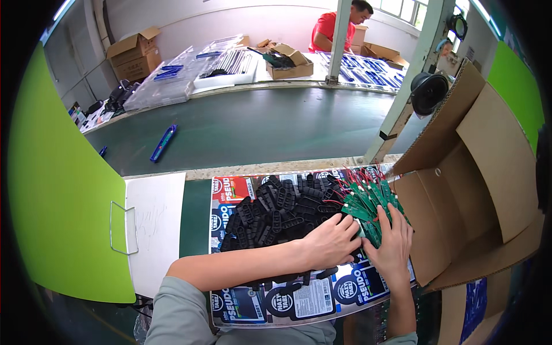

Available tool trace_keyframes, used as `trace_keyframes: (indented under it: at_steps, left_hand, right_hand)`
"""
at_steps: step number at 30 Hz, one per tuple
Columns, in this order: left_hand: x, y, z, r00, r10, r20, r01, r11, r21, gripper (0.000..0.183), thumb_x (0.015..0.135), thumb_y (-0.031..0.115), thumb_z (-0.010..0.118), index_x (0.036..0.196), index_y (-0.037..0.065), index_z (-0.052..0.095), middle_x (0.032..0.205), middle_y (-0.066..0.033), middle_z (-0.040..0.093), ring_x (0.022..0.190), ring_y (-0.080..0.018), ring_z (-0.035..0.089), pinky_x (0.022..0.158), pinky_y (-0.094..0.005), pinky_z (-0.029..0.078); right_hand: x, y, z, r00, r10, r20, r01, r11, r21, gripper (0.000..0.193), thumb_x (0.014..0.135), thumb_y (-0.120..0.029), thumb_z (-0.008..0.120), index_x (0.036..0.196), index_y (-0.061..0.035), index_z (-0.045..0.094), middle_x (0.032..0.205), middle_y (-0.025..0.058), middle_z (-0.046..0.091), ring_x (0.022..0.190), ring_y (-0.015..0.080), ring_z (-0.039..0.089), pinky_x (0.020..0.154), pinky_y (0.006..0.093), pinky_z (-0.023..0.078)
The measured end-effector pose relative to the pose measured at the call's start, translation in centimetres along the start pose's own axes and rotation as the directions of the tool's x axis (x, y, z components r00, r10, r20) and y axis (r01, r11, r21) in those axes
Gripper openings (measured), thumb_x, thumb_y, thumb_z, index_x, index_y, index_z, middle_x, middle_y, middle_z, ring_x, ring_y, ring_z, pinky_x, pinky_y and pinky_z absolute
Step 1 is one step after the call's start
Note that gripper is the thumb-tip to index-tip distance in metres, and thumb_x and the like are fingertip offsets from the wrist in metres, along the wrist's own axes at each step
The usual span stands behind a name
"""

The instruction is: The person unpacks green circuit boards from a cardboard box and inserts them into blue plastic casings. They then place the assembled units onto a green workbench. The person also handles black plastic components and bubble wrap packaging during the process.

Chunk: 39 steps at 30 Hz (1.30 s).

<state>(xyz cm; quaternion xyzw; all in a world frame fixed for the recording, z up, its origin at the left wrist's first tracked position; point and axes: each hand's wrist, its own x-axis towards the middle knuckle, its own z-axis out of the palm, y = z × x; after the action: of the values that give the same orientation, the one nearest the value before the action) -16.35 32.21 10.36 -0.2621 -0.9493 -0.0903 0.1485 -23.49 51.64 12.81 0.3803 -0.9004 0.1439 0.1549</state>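
Several green circuit boards [357, 208] with red wires lie in a loose heap at the right of the work surface. My left hand [330, 241] reaches across from the left, its bent fingers closed on the near end of a green circuit board at the heap's edge. On the heap's right side rests my right hand [392, 244], fingers stretched over the boards and thumb held apart. Both hands touch the heap, and some boards are hidden under them. Beside my left forearm spreads a pile of black plastic housings [282, 201], ribbed and elongated.
A printed sheet [244, 310] covers the surface. An open cardboard box [440, 201] stands close on the right. White paper [152, 230] and a lime-green panel [63, 190] are left. Beyond lies a dark green belt [253, 126] with a blue part [164, 142]; a person [330, 31] works farther back.
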Motion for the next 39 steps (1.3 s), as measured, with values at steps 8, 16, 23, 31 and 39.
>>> trace_keyframes:
  at_steps: [8,16,23,31,39]
  left_hand:
    - [1.5,1.7,1.6,0.997,0.02,-0.071,-0.017,0.999,0.051,0.031,0.078,0.036,0.078,0.087,0.007,0.071,0.104,-0.0075,0.059,0.106,-0.0251,0.054,0.088,-0.037,0.045]
    - [0.6,0.8,1.2,0.999,0.0,-0.05,-0.006,0.994,-0.108,0.028,0.077,0.029,0.079,0.093,0.007,0.071,0.103,-0.0075,0.061,0.106,-0.0248,0.056,0.089,-0.0373,0.045]
    - [0.3,0.9,1.6,0.996,-0.01,-0.083,0.009,1.0,-0.02,0.027,0.077,0.029,0.078,0.091,0.008,0.071,0.101,-0.0068,0.061,0.105,-0.0244,0.057,0.087,-0.0365,0.046]
    - [-0.3,0.8,0.2,0.998,0.007,-0.058,-0.011,0.997,-0.073,0.018,0.079,0.021,0.069,0.087,0.005,0.07,0.099,-0.0079,0.063,0.106,-0.0248,0.059,0.089,-0.037,0.047]
    - [-3.3,-0.4,-4.7,0.996,0.016,-0.082,-0.034,0.974,-0.225,0.027,0.082,0.02,0.076,0.101,0.002,0.071,0.118,-0.0156,0.067,0.121,-0.0323,0.061,0.102,-0.0445,0.05]
  right_hand:
    - [-0.3,0.5,0.6,1.0,-0.006,-0.028,0.005,1.0,-0.027,0.077,0.073,-0.017,0.085,0.142,-0.0035,0.055,0.144,0.0227,0.051,0.134,0.0401,0.047,0.112,0.0536,0.035]
    - [-0.3,0.2,0.2,1.0,0.014,-0.017,-0.014,1.0,-0.003,0.075,0.074,-0.018,0.084,0.142,-0.0033,0.055,0.145,0.0231,0.05,0.135,0.0403,0.046,0.111,0.0531,0.036]
    - [-1.6,-0.7,-0.5,0.994,-0.08,-0.074,0.077,0.996,-0.044,0.064,0.079,-0.017,0.08,0.136,-0.0012,0.057,0.144,0.0224,0.051,0.135,0.0419,0.046,0.11,0.0559,0.036]
    - [-4.2,-1.7,-0.4,0.943,-0.273,-0.192,0.281,0.96,0.016,0.028,0.078,-0.015,0.079,0.101,-0.0024,0.071,0.11,0.0108,0.068,0.109,0.0322,0.061,0.092,0.0507,0.044]
    - [-4.8,-2.7,1.2,0.942,-0.327,-0.071,0.333,0.939,0.089,0.032,0.082,-0.019,0.079,0.108,-0.0021,0.073,0.106,0.0084,0.07,0.095,0.025,0.064,0.081,0.0408,0.045]
